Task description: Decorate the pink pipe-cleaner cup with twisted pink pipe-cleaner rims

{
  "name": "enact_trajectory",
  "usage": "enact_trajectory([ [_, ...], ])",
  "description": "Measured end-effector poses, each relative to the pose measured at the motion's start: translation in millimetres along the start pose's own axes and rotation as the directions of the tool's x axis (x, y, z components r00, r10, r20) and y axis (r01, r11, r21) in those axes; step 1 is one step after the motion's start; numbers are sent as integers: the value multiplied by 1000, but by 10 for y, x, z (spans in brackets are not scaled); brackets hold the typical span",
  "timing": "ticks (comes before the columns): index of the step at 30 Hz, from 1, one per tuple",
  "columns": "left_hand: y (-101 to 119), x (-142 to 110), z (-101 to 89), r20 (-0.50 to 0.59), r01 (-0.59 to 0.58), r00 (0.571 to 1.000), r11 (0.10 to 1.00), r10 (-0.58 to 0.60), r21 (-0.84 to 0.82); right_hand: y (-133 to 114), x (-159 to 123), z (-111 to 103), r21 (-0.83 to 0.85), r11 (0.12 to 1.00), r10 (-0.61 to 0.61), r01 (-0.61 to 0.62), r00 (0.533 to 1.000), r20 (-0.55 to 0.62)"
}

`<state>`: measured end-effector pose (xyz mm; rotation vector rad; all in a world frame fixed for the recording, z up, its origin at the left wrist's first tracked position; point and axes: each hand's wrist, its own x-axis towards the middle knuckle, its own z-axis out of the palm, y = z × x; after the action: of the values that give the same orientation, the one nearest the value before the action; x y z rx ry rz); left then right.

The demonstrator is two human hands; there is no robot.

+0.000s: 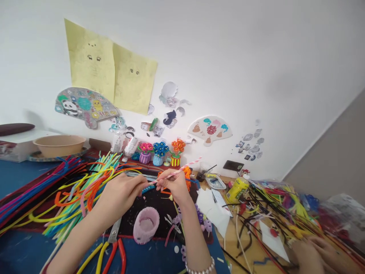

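Head view: the person's left hand (125,189) and right hand (173,187) are near each other with a small gap between, fingertips pinched on a slim, twisted pink-and-white striped strand (190,164), which runs from the left fingertips through the right ones and slants up beyond them. It is held above a dark, flat work mat (129,219) on a blue tabletop (154,262). A bracelet of white pearl-like beads (201,271) circles the right wrist. Below the hands, a fuzzy, pale pink cup-shaped pot (139,233) stands between the forearms, its opening facing up and toward the camera. Beside the left forearm lies a loose heap of multicoloured fuzzy stems (85,186); red tool handles (122,255) lie to that forearm's right. Behind the hands, near the wall, three flowerpots with pink (145,147), blue (161,149) and orange blooms (178,146) stand in a row. On the wooden table (239,251) at right are a yellow bottle (237,189) and another person's blurred hands (312,253), whose grip I cannot tell.
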<state>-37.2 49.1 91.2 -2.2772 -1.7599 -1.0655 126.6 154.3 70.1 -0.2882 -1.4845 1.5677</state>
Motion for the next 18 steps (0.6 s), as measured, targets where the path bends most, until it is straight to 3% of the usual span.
enact_trajectory([
  [2,17,2,11,204,127,976,956,-73,-266,11,8,-22,8,1000,-11,10,1000,11],
  [3,31,0,24,299,198,951,893,-76,-405,11,9,-30,16,1000,-15,15,1000,21],
  [5,65,-16,69,422,334,906,681,-41,-651,2,5,-29,42,999,-26,24,999,41],
  [8,112,-64,166,488,466,873,312,-9,-828,-26,-10,15,95,995,-41,36,998,47],
  [10,133,-98,215,468,464,883,209,-33,-861,-46,-17,56,129,991,-48,43,998,34],
  [11,142,-113,227,443,444,895,218,-58,-869,-56,-18,73,143,989,-51,47,998,22],
  [13,160,-135,224,355,376,926,326,-126,-867,-74,-19,99,164,985,-54,54,999,-3],
  [15,176,-145,201,221,278,960,506,-172,-816,-90,-20,115,176,982,-59,63,998,-32],
  [18,188,-146,175,-47,124,981,787,-190,-605,-109,-28,141,189,980,-48,58,997,-56],
])
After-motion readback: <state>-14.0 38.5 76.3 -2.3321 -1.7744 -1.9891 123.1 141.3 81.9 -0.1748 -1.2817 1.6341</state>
